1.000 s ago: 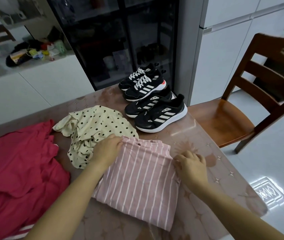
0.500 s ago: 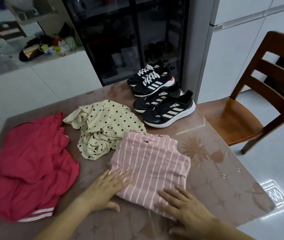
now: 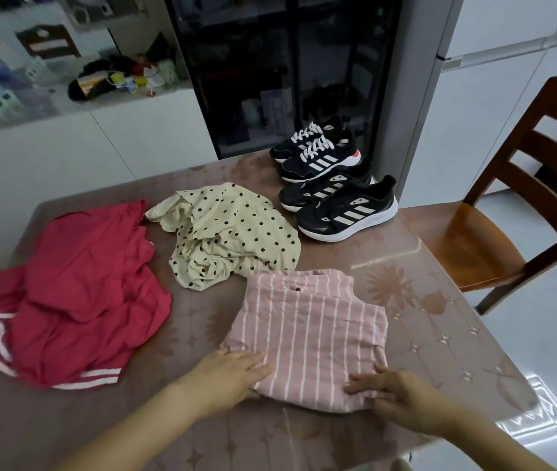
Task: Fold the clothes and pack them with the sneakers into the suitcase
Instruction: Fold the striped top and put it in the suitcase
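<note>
We take the folded pink striped garment as our marker. It lies flat on the desk, close to the front edge. We see the left hand resting palm down on the garment's near left corner, its fingers straight and pressed together. The right hand lies on the near right corner, its fingers stretched out and slightly spread over the cloth. We cannot tell whether the thumb tucks under the hem.

Just behind the striped garment, touching its far edge, sits a crumpled cream polka-dot garment. To its left, apart from it, lies a rumpled red garment with white stripes at the hem. Behind it and to the right stand two pairs of black sneakers: the nearer pair, and the white-laced pair beyond. Further right, off the desk, stands a wooden chair.
</note>
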{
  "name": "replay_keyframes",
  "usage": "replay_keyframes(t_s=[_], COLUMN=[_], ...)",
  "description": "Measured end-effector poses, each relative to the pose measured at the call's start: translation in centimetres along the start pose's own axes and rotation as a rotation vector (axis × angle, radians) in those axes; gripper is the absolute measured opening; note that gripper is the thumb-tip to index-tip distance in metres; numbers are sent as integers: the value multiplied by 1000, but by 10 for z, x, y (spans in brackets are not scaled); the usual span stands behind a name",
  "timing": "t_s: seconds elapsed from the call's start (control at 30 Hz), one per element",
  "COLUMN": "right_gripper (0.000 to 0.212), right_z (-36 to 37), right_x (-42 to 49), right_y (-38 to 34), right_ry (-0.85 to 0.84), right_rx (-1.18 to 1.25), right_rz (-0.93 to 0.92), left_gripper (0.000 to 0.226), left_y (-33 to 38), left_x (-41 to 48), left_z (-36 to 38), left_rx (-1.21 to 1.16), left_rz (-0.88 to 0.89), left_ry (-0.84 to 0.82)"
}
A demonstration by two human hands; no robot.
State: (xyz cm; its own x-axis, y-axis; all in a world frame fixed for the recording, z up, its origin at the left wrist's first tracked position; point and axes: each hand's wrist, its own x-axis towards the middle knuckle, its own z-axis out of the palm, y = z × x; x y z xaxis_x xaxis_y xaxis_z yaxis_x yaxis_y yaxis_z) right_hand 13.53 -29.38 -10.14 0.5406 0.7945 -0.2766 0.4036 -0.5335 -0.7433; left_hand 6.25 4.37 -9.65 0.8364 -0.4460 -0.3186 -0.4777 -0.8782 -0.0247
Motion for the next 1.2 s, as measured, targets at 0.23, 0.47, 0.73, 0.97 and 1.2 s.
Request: replay_keyframes(t_s=[0.23, 0.47, 0.73, 0.97, 1.2], right_gripper=[29, 24, 17, 31, 51], right_z=[-26, -42, -30, -16, 34], right_x=[-28, -13, 39, 21, 31], right_y=[-2, -3, 3, -29, -16], right_ry=[-173, 210, 498, 718, 293], right_rx=[382, 521, -28, -511, -657], right_rz=[204, 380, 505, 232, 182], left_gripper=[33, 31, 18, 28, 56], left_y=[46, -4, -11, 50, 61], left_x=[-10, 16, 45, 20, 30], left_z=[-52, -72, -40, -46, -2], left_rx=[-416, -702, -658, -297, -131], left_rz=[-4, -142, -630, -349, -328], left_ry=[-405, -171, 88, 686, 154])
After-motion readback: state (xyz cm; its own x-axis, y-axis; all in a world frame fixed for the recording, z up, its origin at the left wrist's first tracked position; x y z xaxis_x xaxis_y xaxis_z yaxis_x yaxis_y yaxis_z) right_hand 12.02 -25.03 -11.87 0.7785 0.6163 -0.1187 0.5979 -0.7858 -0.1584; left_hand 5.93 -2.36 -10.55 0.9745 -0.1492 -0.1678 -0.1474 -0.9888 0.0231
